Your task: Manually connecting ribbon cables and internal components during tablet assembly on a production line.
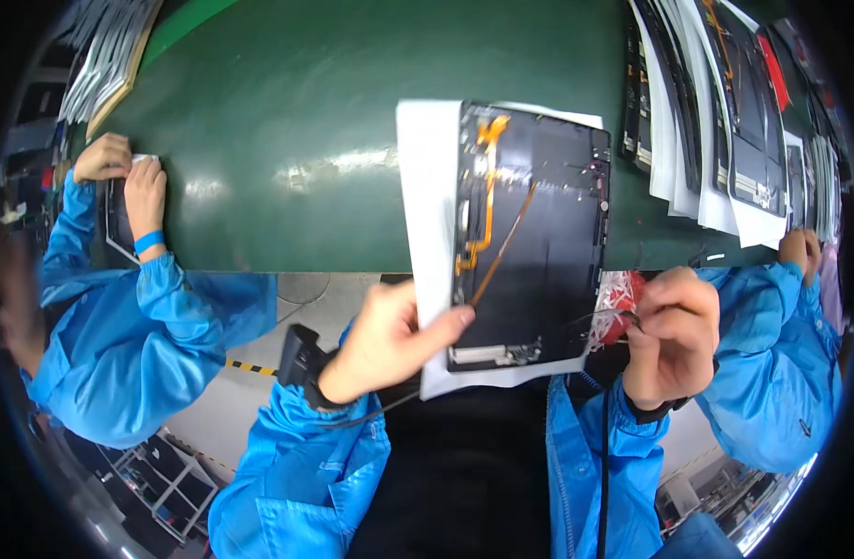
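My left hand [390, 335] grips a black tablet back housing [548, 233] at its lower left edge, thumb on top. Orange flex cables [488, 205] run down the housing's left side and slant across its middle. Beneath it a white paper sheet [427, 186] sticks out on the left and along the bottom. Close to the housing's lower right corner, my right hand [674, 335] is closed in a pinch. A thin dark line reaches from its fingertips toward the housing; whether it is a wire or a strip I cannot tell.
The green table [287, 112] spans the far side. Stacked housings with white sheets [716, 121] stand at the right, and a pile of thin grey pieces [106, 56] at the far left. A red container with white strips [616, 303] sits behind my right hand. Blue-sleeved co-workers [138, 345] flank me.
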